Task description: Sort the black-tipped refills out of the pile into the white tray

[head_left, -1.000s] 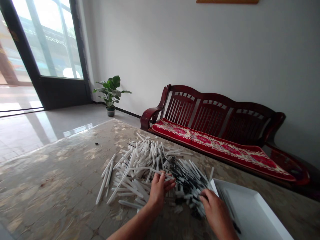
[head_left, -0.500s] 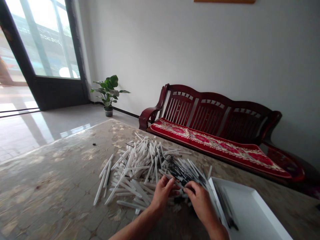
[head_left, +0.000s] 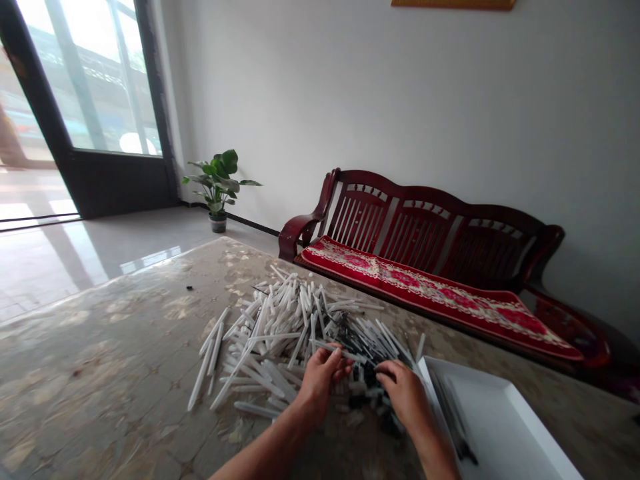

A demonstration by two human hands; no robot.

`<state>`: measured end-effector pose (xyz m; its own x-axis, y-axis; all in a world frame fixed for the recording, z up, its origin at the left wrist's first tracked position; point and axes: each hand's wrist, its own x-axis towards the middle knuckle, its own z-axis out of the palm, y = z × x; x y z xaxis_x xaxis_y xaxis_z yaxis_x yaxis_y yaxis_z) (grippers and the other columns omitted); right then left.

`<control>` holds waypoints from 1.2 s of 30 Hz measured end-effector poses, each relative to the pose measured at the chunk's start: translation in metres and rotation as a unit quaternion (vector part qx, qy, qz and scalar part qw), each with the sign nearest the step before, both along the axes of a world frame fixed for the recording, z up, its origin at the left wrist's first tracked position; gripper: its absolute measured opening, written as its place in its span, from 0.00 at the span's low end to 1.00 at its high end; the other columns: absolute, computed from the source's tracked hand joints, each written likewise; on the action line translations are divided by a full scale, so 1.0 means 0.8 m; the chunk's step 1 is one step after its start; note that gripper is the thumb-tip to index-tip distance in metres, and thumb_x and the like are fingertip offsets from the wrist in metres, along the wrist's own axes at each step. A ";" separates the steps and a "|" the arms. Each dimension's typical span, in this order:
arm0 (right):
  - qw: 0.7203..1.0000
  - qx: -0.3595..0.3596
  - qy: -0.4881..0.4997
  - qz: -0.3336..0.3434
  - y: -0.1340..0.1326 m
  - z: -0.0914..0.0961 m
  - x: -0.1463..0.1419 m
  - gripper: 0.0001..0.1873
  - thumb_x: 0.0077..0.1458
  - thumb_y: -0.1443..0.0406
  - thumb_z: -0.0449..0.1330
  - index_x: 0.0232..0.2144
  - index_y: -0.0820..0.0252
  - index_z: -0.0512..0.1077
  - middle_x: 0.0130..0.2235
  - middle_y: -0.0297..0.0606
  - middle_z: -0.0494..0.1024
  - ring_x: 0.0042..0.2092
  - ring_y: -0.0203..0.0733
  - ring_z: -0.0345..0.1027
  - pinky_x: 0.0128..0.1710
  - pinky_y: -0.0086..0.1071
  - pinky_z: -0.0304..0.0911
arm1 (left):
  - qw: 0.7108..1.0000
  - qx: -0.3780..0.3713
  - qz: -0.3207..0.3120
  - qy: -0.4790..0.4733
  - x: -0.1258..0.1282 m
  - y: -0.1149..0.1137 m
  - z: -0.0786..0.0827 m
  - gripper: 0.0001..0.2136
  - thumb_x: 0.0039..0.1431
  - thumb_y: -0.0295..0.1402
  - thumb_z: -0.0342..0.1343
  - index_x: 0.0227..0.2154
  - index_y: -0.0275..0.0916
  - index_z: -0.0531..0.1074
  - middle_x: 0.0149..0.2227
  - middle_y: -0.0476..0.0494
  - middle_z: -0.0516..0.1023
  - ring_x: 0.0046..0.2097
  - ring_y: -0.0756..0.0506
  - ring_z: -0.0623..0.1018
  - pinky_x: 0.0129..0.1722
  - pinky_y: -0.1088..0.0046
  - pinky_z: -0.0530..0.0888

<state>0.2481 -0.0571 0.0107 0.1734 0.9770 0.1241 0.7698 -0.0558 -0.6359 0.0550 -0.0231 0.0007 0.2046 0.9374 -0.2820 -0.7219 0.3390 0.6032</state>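
My left hand [head_left: 320, 379] is closed around a slender whitish tube [head_left: 350, 355], which points toward my right hand. To its right, my right hand [head_left: 403, 387] pinches at something dark, too small and blurred to name, a short gap from the tube's end. Behind and left of my hands spreads a pile of white tubes [head_left: 285, 307] on the table. Thin black sticks [head_left: 357, 333] lie among pale tubes just beyond my fingers. Small black and clear pieces [head_left: 357, 400] are scattered between my wrists, blurred and partly hidden.
A white shallow tray [head_left: 515, 413] stands at the right, with several dark sticks [head_left: 453, 413] along its left side. The patterned tablecloth [head_left: 110, 373] covers the table. Beyond it are a dark red wooden bench [head_left: 410, 227] and a potted plant [head_left: 217, 187].
My hands have drawn apart. My left hand has shifted slightly left and up with the tube, while my right hand has moved a little right, away from the tube's end.
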 end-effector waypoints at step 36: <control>0.869 0.091 0.477 -0.094 -0.011 0.005 -0.073 0.20 0.46 0.50 0.68 0.36 0.57 0.75 0.35 0.40 0.83 0.35 0.47 0.76 0.32 0.35 0.70 | 1.000 -0.004 -0.002 -0.001 0.001 -0.003 0.003 0.23 0.32 0.39 0.78 0.29 0.36 0.75 0.25 0.50 0.79 0.29 0.49 0.80 0.32 0.75 0.79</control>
